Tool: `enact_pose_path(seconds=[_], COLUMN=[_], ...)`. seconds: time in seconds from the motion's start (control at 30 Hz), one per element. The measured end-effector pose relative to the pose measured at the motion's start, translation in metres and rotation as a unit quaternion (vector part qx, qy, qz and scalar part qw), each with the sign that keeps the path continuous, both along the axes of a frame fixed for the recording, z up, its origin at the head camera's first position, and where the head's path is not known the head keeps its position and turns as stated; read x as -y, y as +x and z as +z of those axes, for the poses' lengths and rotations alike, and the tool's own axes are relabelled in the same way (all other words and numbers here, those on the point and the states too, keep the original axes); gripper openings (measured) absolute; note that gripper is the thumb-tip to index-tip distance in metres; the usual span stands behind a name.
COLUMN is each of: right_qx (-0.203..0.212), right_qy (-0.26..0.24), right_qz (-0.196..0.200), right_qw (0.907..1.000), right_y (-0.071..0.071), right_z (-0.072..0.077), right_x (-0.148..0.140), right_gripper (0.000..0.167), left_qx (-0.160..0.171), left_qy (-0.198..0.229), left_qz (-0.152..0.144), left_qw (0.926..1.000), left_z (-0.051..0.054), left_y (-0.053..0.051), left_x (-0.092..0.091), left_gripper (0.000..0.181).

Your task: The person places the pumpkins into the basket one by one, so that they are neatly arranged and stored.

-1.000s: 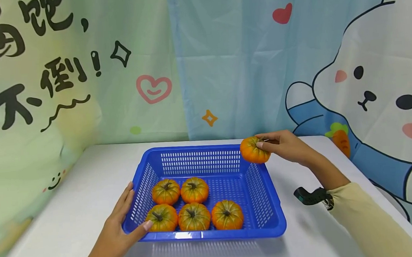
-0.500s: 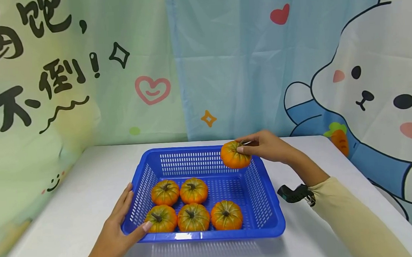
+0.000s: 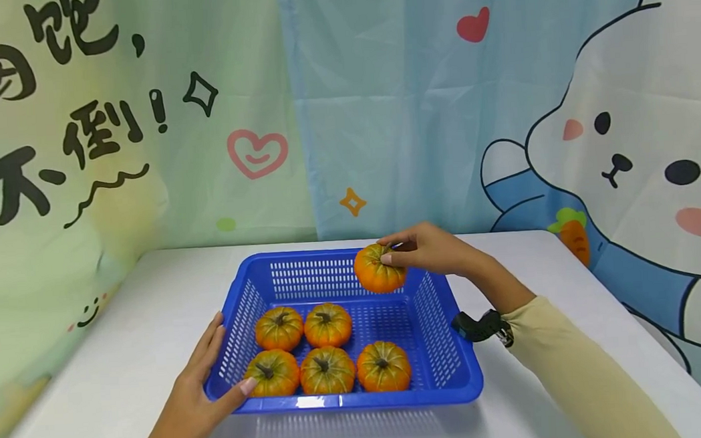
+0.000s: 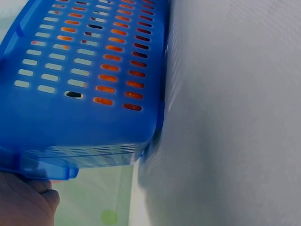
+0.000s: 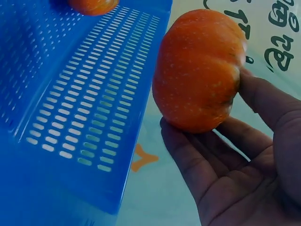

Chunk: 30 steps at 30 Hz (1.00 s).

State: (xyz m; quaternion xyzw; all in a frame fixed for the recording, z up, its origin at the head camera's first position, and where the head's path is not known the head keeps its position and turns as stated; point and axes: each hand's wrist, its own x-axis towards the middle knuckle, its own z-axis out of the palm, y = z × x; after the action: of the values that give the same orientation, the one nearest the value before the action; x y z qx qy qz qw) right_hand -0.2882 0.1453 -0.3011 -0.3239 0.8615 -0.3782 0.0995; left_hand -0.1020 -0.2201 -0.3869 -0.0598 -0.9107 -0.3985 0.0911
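Over the back right part of the blue plastic basket [image 3: 433, 396], my right hand [image 3: 433, 249] holds a small orange pumpkin [image 3: 379, 271] between thumb and fingers near its stem. In the right wrist view the same pumpkin [image 5: 200, 70] appears apart from the basket wall [image 5: 89, 103]. My left hand [image 3: 189, 396] grips the basket's front left corner, thumb over the front rim and fingers along the left side. Several similar pumpkins sit inside: two in a back row, such as one [image 3: 328, 325], and three along the front, such as one [image 3: 384, 366].
The basket stands on a white table [image 3: 134, 326]. Behind the table hangs a printed cloth [image 3: 382, 143] with writing and a white cartoon animal. A black device [image 3: 480, 326] is strapped at my right wrist, just by the basket's right rim.
My right hand has carried the pumpkin leftward and slightly down, from the basket's back right corner to over its inside. The left hand and the pumpkins in the basket stay put.
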Motion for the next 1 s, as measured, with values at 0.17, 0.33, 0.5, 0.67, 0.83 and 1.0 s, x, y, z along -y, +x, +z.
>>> enact_pose_path(seconds=[0.17,0.33,0.5,0.67,0.83,1.0], right_qx=[0.009,0.032,0.078,0.111,0.139,0.156], right_qy=[-0.005,0.014,0.03,0.066,0.092,0.113], right_qz=[0.021,0.055,0.073,0.096,0.112,0.123], right_qw=[0.9997,0.9979,0.9939,0.987,0.9796,0.9736], right_y=[-0.005,-0.012,-0.018,-0.024,-0.028,-0.03], right_z=[-0.005,-0.012,-0.015,-0.021,-0.029,-0.034], right_x=[0.005,0.013,0.018,0.026,0.033,0.035], right_gripper=[0.044,0.045,0.047,0.051,0.049,0.049], left_qx=[-0.001,0.002,0.004,0.002,-0.004,-0.007], left_qy=[-0.001,0.0,0.001,-0.002,0.003,0.006], left_qz=[-0.003,0.0,0.0,0.001,-0.003,-0.004], left_qw=[1.0,1.0,1.0,1.0,1.0,0.9999], left_z=[-0.001,0.0,0.0,0.0,-0.001,-0.001], left_y=[-0.001,0.0,-0.001,-0.001,-0.001,-0.001], left_x=[0.001,0.002,0.002,0.002,0.002,0.002], left_gripper=[0.09,0.091,0.091,0.09,0.09,0.09])
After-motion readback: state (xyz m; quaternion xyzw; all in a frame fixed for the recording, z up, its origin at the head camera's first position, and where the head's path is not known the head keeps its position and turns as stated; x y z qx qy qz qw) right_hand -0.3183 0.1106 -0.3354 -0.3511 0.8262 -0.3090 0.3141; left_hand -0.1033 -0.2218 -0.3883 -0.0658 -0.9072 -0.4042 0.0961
